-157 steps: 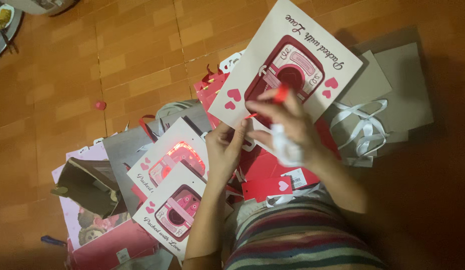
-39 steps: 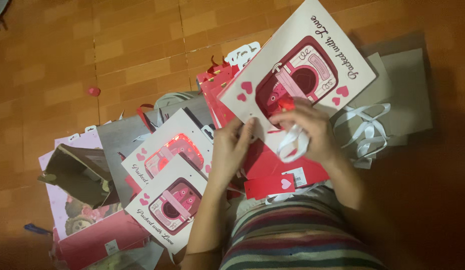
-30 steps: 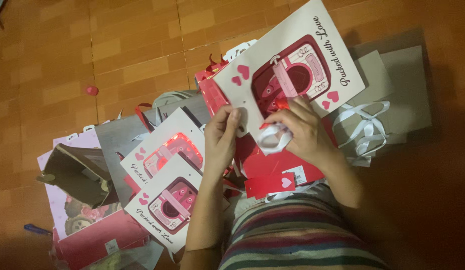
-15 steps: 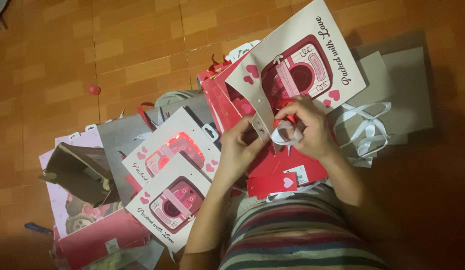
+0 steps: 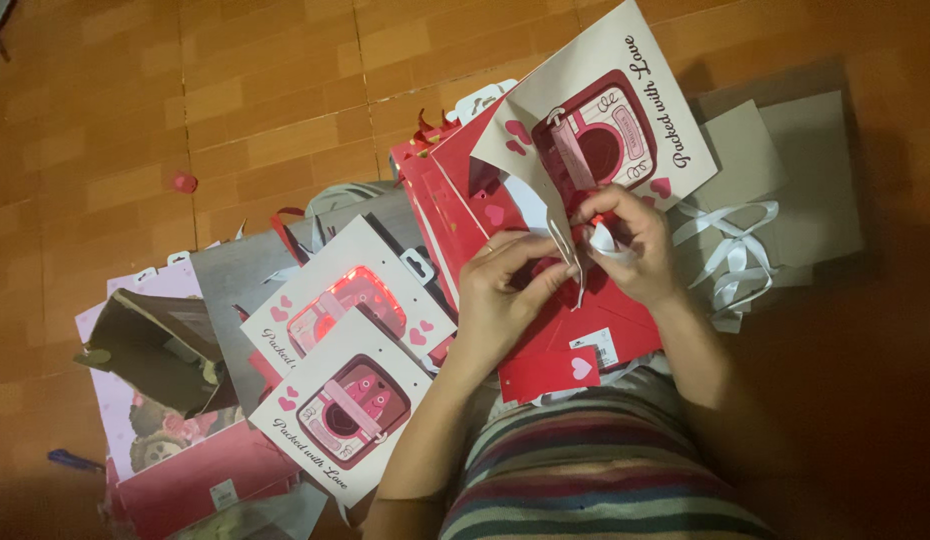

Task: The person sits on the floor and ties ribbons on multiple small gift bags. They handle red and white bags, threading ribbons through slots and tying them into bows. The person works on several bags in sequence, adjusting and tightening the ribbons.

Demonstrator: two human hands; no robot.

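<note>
the person sits on a tiled floor (image 5: 245, 90) with a heap of flat paper gift bags around the lap, and the work in hand is on one cream gift bag (image 5: 605, 120) printed with a red washing-machine picture and hearts, held tilted up above a stack of red bags (image 5: 455, 200). the left hand (image 5: 500, 290) grips the lower edge of that bag, fingers curled and pinching the card near its handle holes. the right hand (image 5: 630, 240) is closed in a pinch on a white ribbon (image 5: 597, 238), holding it right against the same edge; whether the ribbon is through a hole yet cannot be made out. as a judgement, the ribbon handle on this bag looks only partly fitted, so this piece is mid-way. two matching cream bags (image 5: 350, 370) lie flat to the left, overlapping one another; no ribbon shows on them. to the right, grey bags (image 5: 785, 170) lie with white ribbon loops (image 5: 730, 245) resting on them, which suggests some are already finished. a pink bag with a bear picture (image 5: 135, 430) and a dark folded bag (image 5: 155, 345) lie further left, well apart from the hands. a small red piece (image 5: 185, 183) sits alone on the floor.
</note>
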